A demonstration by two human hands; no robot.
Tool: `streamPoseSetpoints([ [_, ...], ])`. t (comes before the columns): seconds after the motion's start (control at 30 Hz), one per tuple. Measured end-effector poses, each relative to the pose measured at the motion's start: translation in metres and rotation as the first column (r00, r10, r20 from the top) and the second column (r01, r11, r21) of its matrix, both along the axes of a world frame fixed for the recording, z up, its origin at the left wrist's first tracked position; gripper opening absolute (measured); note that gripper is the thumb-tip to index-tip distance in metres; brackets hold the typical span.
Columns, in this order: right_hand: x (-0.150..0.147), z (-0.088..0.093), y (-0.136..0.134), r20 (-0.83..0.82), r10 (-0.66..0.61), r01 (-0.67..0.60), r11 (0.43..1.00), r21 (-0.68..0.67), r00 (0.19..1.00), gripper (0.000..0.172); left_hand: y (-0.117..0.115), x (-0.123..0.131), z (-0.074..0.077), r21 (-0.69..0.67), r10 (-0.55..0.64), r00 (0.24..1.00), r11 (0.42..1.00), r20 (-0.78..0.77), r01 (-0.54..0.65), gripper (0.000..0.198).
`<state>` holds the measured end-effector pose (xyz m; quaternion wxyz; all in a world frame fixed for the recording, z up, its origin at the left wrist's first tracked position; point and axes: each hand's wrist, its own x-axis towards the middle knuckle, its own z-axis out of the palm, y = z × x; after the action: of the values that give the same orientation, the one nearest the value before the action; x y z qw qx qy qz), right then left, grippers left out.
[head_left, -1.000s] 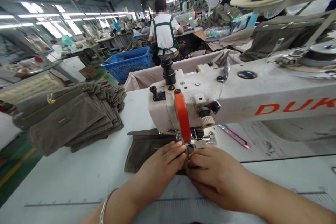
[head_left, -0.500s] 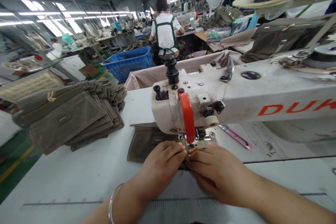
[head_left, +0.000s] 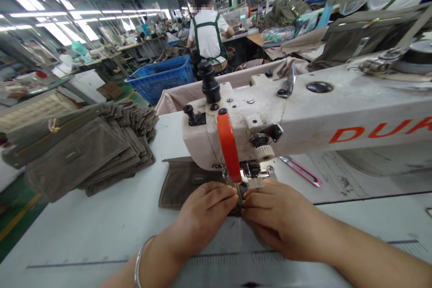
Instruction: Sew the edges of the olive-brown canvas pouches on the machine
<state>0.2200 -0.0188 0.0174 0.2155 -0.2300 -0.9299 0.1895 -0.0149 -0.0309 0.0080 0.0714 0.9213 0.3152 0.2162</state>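
Note:
A brown fabric piece (head_left: 184, 183) lies on the white table under the head of a cream sewing machine (head_left: 270, 119) with a red guard (head_left: 229, 146). My left hand (head_left: 205, 213) presses on the fabric just left of the presser foot (head_left: 248, 175), fingers curled together. My right hand (head_left: 275, 218) presses on it just right of the foot, fingers curled too. The fingertips of both hands nearly meet in front of the needle. A bracelet shows on my left wrist.
A stack of brown fabric pieces (head_left: 84, 148) lies at the table's left. Pink snips (head_left: 302, 171) rest behind the machine head. A blue basket (head_left: 162, 76) and a seated person in a green apron (head_left: 207, 38) are beyond the table.
The fabric piece has fed a little farther back under the foot, and both hands have followed it toward the machine. The camera has shifted slightly.

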Motion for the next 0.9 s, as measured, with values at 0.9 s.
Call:
streamPoseSetpoints([
  [0.9,0.006,0.000,0.007,-0.043,-0.014,0.009,0.993,-0.118,0.999,0.022,-0.003,0.007,0.001,-0.039,-0.019,0.995,0.999,0.097,0.023,0.018],
])
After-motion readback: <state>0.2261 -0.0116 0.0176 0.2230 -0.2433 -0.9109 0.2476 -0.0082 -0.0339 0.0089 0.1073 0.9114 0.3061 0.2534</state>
